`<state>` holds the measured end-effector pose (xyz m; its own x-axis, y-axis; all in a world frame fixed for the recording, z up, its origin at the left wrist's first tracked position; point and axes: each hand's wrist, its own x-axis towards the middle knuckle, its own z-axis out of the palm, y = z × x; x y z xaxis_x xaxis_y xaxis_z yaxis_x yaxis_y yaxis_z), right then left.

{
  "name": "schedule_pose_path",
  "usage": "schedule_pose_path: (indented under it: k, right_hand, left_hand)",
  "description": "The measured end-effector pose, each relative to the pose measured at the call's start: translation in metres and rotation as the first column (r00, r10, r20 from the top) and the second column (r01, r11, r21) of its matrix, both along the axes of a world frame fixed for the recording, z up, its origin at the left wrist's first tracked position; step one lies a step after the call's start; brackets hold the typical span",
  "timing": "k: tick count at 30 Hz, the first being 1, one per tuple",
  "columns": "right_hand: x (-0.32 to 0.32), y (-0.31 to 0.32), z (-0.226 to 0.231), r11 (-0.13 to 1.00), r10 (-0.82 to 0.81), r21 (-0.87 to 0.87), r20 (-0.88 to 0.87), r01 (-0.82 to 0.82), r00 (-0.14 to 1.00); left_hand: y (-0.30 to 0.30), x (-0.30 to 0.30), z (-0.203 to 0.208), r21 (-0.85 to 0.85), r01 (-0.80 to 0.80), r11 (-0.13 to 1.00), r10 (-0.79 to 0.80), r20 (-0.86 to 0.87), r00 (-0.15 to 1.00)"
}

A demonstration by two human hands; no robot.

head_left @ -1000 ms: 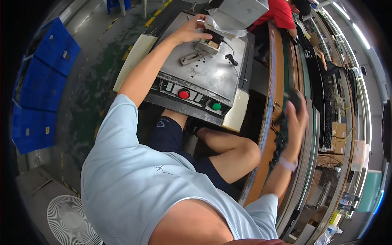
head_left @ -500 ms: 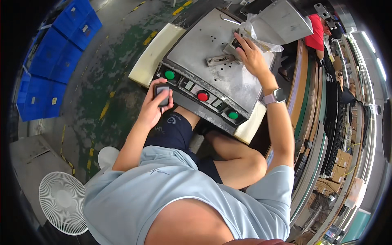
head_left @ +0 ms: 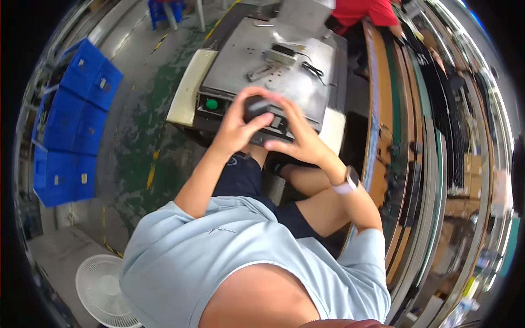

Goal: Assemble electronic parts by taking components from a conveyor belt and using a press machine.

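Observation:
My left hand (head_left: pixel 236 127) grips a small black rounded casing (head_left: pixel 256 108) just above the front edge of the machine. My right hand (head_left: pixel 299 134) is curved around the casing's other side, thumb and fingers apart. Its fingertips come close to the casing's top; motion blur hides whether they touch. Beyond both hands, a black block (head_left: pixel 283 50) sits on a metal fixture (head_left: pixel 272 59) on the machine's grey metal top (head_left: pixel 235 57). A thin black cable (head_left: pixel 313 69) lies looped beside it.
A green button (head_left: pixel 211 104) shows on the machine's front panel; my hands cover other controls. Blue bins (head_left: pixel 74 131) stand at left, a white fan (head_left: pixel 106 290) at lower left. A long workbench (head_left: pixel 383 109) runs along the right. A person in red (head_left: pixel 363 12) is at the far right.
My right hand has left the fixture and come back beside my left hand. The left hand has moved right with the black casing. A black block and cable now show on the machine top.

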<state>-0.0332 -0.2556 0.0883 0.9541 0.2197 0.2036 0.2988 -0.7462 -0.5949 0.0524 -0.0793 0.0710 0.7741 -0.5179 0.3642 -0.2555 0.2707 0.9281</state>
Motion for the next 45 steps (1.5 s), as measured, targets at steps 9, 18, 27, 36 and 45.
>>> schedule_pose_path:
  k: [9,18,27,36,45]
  right_hand:
    - [-0.156,-0.133,0.139,0.688,-0.724,0.128,0.05,0.714,0.688]
    - [-0.493,-0.331,0.057,-0.645,-0.763,-0.614,0.486,0.455,-0.425]
    - [-0.381,-0.257,-0.014,-0.041,-0.998,-0.443,-0.028,0.896,-0.06]
    - [-0.366,-0.163,0.071,-0.063,-0.872,0.166,0.47,0.984,-0.136]
    - [-0.222,-0.045,0.158,0.736,-0.639,0.594,0.453,0.325,0.622]
  left_hand:
    - [-0.004,-0.046,0.025,0.196,0.479,0.856,-0.491,0.011,0.871]
    - [0.0,-0.071,-0.049,0.391,0.703,0.594,-0.597,-0.371,0.711]
    - [-0.02,-0.088,-0.032,0.495,0.758,0.424,-0.71,-0.337,0.618]
    - [0.011,-0.094,-0.055,0.416,0.756,0.505,-0.598,-0.462,0.655]
    - [-0.063,-0.108,0.074,0.09,0.745,0.661,-0.751,0.074,0.657]
